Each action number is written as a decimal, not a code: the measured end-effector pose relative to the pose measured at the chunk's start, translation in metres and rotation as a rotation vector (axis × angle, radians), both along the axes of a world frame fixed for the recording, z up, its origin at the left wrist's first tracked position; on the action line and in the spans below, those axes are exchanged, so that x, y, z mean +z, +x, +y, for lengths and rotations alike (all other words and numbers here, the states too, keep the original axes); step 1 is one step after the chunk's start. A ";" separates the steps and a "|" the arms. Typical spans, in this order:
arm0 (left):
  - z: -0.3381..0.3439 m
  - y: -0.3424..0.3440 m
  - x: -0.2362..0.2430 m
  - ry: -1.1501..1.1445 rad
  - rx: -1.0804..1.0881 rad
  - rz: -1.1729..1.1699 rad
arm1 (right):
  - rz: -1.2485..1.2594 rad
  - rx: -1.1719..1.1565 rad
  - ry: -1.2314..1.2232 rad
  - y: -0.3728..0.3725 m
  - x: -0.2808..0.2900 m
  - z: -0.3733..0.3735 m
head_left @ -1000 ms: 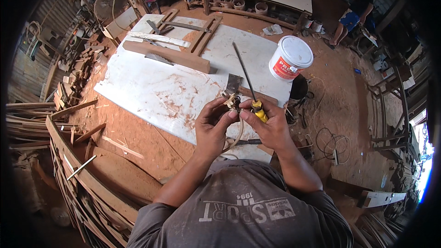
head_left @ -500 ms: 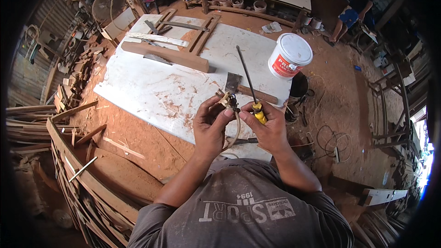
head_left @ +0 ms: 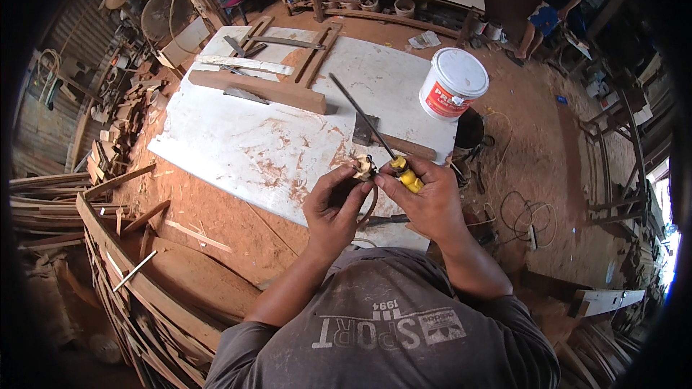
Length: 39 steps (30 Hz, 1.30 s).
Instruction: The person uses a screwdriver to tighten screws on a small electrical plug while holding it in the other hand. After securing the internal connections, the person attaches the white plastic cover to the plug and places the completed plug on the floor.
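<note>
Between the thumb and fingers of my left hand (head_left: 333, 205) is a small cream electrical fitting (head_left: 364, 166) with dark parts on its side; its exact kind is hard to make out. A brown cable (head_left: 370, 209) hangs from it. My right hand (head_left: 431, 198) is closed around the yellow handle of a screwdriver (head_left: 407, 175), whose long dark shaft points up and to the left, away from the fitting. My right thumb and fingertip also reach the cable's end beside the fitting. Beyond my hands, a hatchet (head_left: 407, 146) with a wooden handle lies on the white board (head_left: 223, 126).
A white lidded bucket (head_left: 455, 75) stands at the board's right. Toward the far left lie a wooden beam (head_left: 259, 89), a saw blade (head_left: 246, 94) and a wooden frame (head_left: 317, 57). Bent wood strips (head_left: 130, 259) crowd my left. Cords (head_left: 530, 220) lie right. Another person (head_left: 559, 7) sits far right.
The screwdriver has tilted further left, and its tip has swung toward the left. The fitting has turned in my left fingers, showing more of its cream face. Both hands have shifted slightly.
</note>
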State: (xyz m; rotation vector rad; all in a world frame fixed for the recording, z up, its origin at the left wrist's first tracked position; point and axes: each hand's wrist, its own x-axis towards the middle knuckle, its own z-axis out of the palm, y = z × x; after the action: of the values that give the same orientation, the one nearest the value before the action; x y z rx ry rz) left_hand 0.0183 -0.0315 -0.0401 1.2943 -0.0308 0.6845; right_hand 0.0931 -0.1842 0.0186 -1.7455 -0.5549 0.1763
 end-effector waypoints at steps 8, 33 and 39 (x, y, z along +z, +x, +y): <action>-0.001 0.005 -0.004 -0.392 -0.041 0.035 | 0.082 -0.060 -0.052 -0.007 0.002 -0.002; 0.009 0.004 0.019 -0.546 -0.245 -0.050 | 0.167 0.103 0.272 -0.021 0.003 0.014; 0.001 0.003 0.023 -0.402 -0.175 -0.039 | 0.099 0.050 0.249 -0.024 0.001 0.016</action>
State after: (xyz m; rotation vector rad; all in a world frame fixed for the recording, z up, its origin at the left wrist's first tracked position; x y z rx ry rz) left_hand 0.0212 -0.0302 -0.0170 0.8801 -0.0358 0.5324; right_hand 0.0692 -0.1687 0.0195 -1.4748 -0.5252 0.2176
